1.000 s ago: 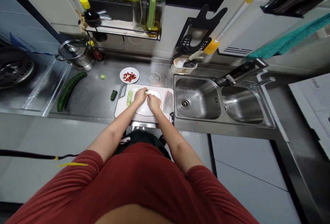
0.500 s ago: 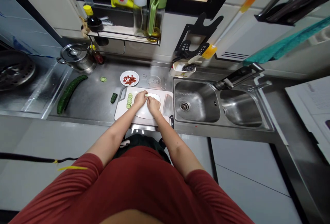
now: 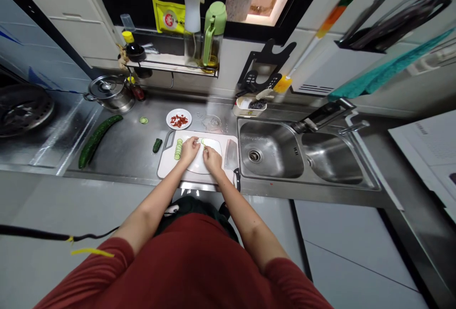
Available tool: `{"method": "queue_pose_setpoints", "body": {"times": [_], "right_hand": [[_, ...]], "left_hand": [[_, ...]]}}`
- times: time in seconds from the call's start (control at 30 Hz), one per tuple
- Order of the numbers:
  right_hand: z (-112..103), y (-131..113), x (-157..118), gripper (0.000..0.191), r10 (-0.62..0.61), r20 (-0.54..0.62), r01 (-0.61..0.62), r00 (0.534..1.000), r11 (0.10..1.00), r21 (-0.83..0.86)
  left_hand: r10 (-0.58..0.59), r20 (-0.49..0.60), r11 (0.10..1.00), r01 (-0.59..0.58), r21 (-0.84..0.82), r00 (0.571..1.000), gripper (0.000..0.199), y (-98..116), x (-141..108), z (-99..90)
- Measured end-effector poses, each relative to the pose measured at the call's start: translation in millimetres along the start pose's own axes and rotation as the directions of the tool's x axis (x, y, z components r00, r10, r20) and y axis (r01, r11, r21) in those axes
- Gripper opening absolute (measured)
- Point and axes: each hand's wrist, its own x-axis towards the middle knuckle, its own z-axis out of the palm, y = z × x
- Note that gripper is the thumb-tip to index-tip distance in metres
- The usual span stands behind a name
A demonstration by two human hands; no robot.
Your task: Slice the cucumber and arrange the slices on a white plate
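Note:
My left hand (image 3: pixel 190 150) and my right hand (image 3: pixel 213 159) rest close together on a white oval dish (image 3: pixel 213 146), which lies on a white cutting board (image 3: pixel 167 166). A pale cucumber slice (image 3: pixel 203 141) lies just beyond my fingertips. Whether either hand grips anything is hidden by the fingers. Left of them, a row of cucumber slices (image 3: pixel 178 149) lies on the board. A cleaver (image 3: pixel 231 154) rests along the board's right side, its black handle at the near edge. A cucumber end (image 3: pixel 157 145), a lone slice (image 3: pixel 143 120) and a long whole cucumber (image 3: pixel 96 140) lie on the steel counter (image 3: pixel 131 157).
A plate of chopped red chili (image 3: pixel 178 119) and a glass bowl (image 3: pixel 212 123) stand behind the board. A double steel sink (image 3: pixel 269 150) lies to the right. A lidded steel pot (image 3: pixel 109 93) and a gas burner (image 3: pixel 21 109) are at left. A shelf of bottles (image 3: pixel 171 64) stands at the back.
My hands have drawn slightly apart, and the pale slice now lies clear of them on the dish. The whole counter sits lower in the view because my head has tilted.

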Motion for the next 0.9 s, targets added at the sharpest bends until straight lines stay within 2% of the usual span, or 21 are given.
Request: {"method": "queue_pose_setpoints", "body": {"times": [0.2,0.3,0.43,0.63,0.9], "right_hand": [[-5,7,-26,0.035,0.006,-0.021,-0.004,1.0,0.995,0.097],[-5,11,-36,0.036,0.008,-0.043,-0.002,0.999,0.992,0.126],[-3,15,-44,0.035,0.017,-0.054,-0.009,0.998,0.988,0.151],[1,13,-47,0.035,0.025,-0.058,-0.014,0.998,0.984,0.176],[2,15,-49,0.036,0.044,-0.077,-0.025,0.996,0.973,0.228]], "left_hand": [[-0.083,-0.14,0.992,0.095,0.082,0.987,0.024,-22,-41,-27.8],[-0.165,-0.156,0.968,0.19,0.166,0.974,0.022,-39,-55,-42.2],[-0.303,-0.119,0.911,0.324,0.254,0.946,0.027,-58,-62,-54.6],[-0.377,-0.05,0.868,0.372,0.328,0.925,0.035,-67,-67,-52.8],[-0.317,-0.084,0.885,0.327,0.332,0.945,0.031,-71,-71,-44.7]]}}
